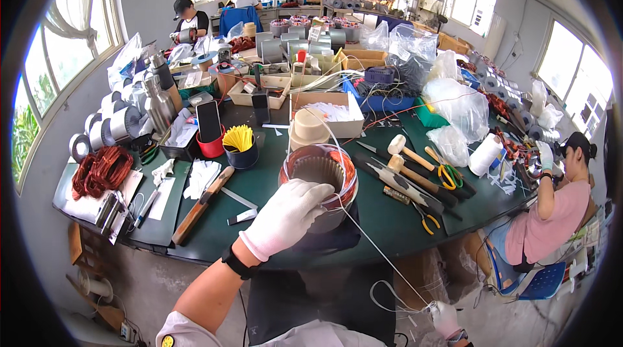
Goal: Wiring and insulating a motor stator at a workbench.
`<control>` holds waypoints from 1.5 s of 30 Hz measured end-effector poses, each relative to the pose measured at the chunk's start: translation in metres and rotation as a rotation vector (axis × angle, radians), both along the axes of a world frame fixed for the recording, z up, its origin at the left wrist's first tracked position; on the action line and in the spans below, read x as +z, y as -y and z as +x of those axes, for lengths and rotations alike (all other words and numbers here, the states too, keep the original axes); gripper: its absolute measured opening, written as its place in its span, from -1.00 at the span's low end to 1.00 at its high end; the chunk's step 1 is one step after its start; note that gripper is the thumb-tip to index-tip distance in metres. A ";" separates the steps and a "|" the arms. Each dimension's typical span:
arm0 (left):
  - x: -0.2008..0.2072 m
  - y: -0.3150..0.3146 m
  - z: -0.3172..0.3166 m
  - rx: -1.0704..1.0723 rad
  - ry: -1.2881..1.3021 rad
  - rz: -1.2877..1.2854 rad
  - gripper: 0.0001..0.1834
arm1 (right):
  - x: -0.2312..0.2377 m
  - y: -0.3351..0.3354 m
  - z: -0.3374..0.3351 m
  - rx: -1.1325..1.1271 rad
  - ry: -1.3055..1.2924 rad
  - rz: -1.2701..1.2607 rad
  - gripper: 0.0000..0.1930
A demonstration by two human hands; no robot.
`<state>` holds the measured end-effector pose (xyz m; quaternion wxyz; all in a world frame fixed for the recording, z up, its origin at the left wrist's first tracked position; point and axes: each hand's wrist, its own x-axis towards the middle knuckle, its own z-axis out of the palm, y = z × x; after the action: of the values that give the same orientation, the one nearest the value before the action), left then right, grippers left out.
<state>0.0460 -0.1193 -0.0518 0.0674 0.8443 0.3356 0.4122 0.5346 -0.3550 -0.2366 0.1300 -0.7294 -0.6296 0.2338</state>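
Note:
A motor stator with copper windings stands upright on a dark pad near the table's front edge. My left hand, in a white glove, lies over its near rim, fingers bent against the windings and the slotted bore. From the stator's right side a white lacing cord runs down taut to my right hand, low at the right beyond the table edge. That hand, also gloved, is closed on the cord, and loose loops of it hang beside the fingers. Behind the stator sits a cream-coloured stepped plastic piece.
Mallets, scissors and pliers lie right of the stator. On the left are a wooden-handled tool, a cup of yellow strips and copper coils. A co-worker in pink sits at the right; others work farther back.

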 end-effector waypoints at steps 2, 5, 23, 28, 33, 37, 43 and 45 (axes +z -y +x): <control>0.001 0.001 0.000 -0.007 -0.006 -0.001 -0.49 | 0.003 -0.013 0.009 0.101 0.078 -0.008 -0.74; 0.002 0.001 0.000 0.002 -0.023 -0.016 -0.49 | 0.024 -0.052 0.008 0.284 0.356 0.055 -0.77; 0.001 0.001 0.000 0.017 -0.031 0.014 -0.42 | 0.147 -0.174 -0.244 0.455 -0.853 -0.171 -0.74; -0.004 -0.002 -0.001 -0.041 -0.002 0.004 -0.47 | 0.180 -0.163 -0.253 0.651 -0.839 0.488 -0.83; -0.001 -0.007 -0.001 -0.100 0.024 -0.038 -0.52 | 0.196 -0.229 -0.277 0.554 -1.640 0.459 -0.60; -0.006 -0.017 -0.004 -0.192 0.075 -0.098 -0.56 | 0.165 -0.222 -0.283 0.445 -1.840 0.236 -0.55; -0.005 -0.027 -0.010 -0.230 0.053 -0.006 -0.55 | 0.157 -0.193 -0.292 0.295 -1.760 0.288 -0.55; -0.001 -0.023 -0.011 -0.236 0.105 -0.105 -0.54 | 0.173 -0.187 -0.292 0.351 -1.683 0.274 -0.66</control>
<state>0.0351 -0.0961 -0.0525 0.1773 0.8505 0.2510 0.4270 0.2423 -0.1683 -0.0639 0.6010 -0.1845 -0.4505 0.6339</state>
